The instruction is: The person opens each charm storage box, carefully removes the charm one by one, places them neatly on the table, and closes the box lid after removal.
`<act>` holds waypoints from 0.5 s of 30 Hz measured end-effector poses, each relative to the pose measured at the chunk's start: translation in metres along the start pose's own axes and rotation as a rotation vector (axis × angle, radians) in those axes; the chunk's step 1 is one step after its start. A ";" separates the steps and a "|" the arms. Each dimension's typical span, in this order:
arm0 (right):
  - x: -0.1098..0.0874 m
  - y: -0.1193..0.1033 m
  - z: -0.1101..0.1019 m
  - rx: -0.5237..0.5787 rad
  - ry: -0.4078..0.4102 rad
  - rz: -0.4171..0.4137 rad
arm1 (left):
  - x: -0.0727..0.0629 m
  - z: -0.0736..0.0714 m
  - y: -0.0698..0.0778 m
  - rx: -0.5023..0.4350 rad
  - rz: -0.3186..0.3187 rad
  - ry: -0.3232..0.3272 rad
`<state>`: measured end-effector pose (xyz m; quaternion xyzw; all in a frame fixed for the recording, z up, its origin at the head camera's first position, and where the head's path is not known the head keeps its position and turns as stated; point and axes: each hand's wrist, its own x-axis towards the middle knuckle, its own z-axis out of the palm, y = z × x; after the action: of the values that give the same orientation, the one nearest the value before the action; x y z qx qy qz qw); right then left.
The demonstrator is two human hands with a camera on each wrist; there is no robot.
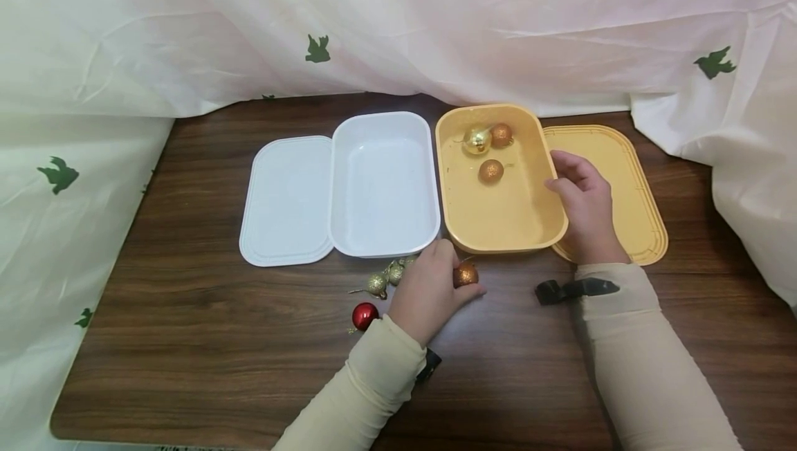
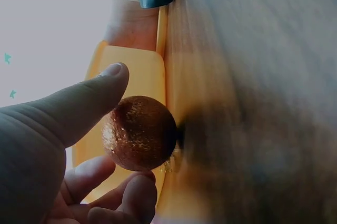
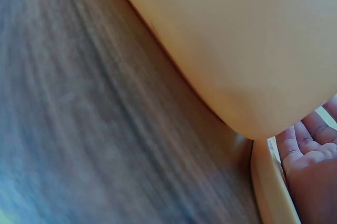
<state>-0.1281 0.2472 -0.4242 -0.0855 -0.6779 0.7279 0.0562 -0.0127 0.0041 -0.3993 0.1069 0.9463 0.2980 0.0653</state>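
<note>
My left hand (image 1: 429, 292) is around a glittery orange bauble (image 2: 139, 133), low over the table, thumb stretched out on one side and bent fingers on the other. Just beyond is a yellow box (image 1: 492, 219) holding two orange baubles (image 1: 491, 171) and a shiny gold one (image 1: 477, 140). My right hand (image 1: 588, 205) grips this box's right rim, thumb over the edge and fingers along the outer wall. Glittery gold baubles (image 1: 376, 285) lie left of the left hand, partly hidden by it, with a shiny red bauble (image 1: 364, 315) nearer its wrist.
A white box (image 1: 382, 188) stands left of the yellow one, with a white lid (image 1: 289, 202) flat beside it. A yellow lid (image 1: 629, 195) lies under the right hand. White cloth with green birds (image 1: 317, 48) hangs behind the wooden table (image 1: 205, 340).
</note>
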 end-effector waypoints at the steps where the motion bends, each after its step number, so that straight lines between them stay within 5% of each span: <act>1: 0.000 0.000 0.000 0.000 -0.001 -0.001 | 0.000 0.000 0.000 -0.001 0.000 0.001; 15: 0.001 0.003 0.000 0.009 0.003 -0.014 | -0.009 -0.010 0.007 0.007 -0.014 -0.023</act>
<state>-0.1290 0.2477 -0.4268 -0.0818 -0.6753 0.7303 0.0625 -0.0045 0.0024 -0.3865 0.1039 0.9472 0.2930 0.0781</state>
